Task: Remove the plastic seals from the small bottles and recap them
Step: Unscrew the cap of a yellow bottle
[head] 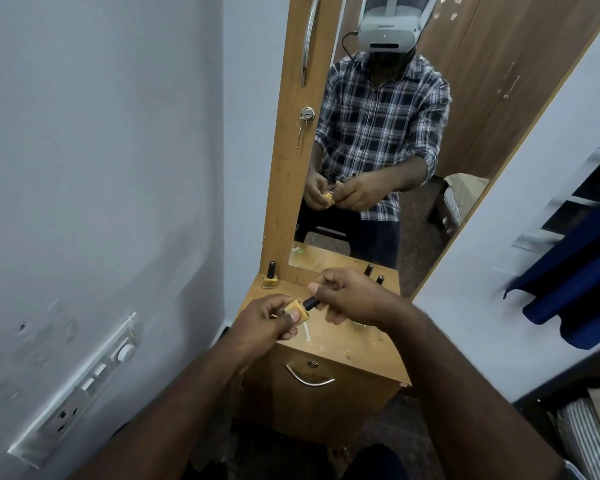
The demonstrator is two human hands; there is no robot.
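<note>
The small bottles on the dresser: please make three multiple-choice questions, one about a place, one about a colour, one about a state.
1. Where does the free yellow bottle stand?
A. back left corner of the dresser top
B. on the floor
C. in the drawer

2. What colour is the cap of the held bottle?
A. white
B. red
C. dark

3. What does the left hand do?
A. hangs idle
B. holds the bottle's glass body
C. pulls the drawer handle

Answers: 1 A, it stands near the mirror frame; 2 C, the cap looks black; 3 B, its fingers wrap the yellow glass while the right hand is at the cap.
</note>
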